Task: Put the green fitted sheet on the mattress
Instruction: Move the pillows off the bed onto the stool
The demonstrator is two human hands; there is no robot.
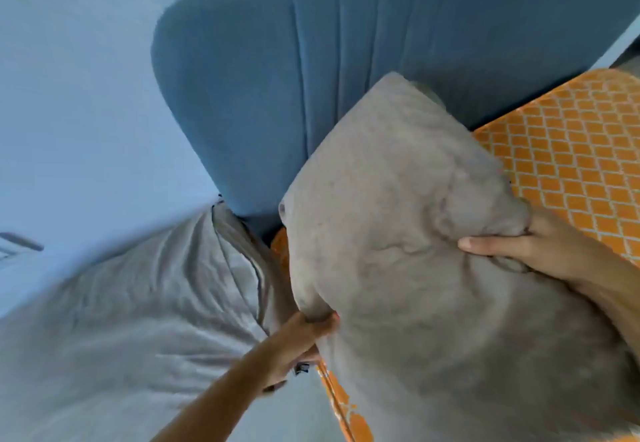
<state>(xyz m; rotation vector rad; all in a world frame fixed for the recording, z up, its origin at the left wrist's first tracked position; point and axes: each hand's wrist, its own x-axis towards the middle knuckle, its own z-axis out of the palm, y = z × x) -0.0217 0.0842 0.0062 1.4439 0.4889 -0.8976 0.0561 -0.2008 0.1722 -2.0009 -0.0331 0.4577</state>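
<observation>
Between both hands, a grey pillow (398,233) is held up in front of the headboard. The left hand (304,341) pinches the pillow's lower left edge, fingers curled into a bunched fold of fabric. The right hand (526,251) grips the right edge, thumb lying flat across the front face and fingers hidden behind the fabric. The pillow cover is soft, matte and slightly fuzzy, roughly rectangular with rounded corners.

Beneath the pillow lies the mattress (581,164), covered in orange fabric with a white lattice pattern; its piped edge shows below the left hand. A second grey pillow (138,320), smooth and creased, with a dark seam along one edge, lies to the left, beside the mattress. Behind both stands a blue upholstered headboard (311,77) with vertical stitched channels and a rounded corner. No green fitted sheet can be identified in view.
</observation>
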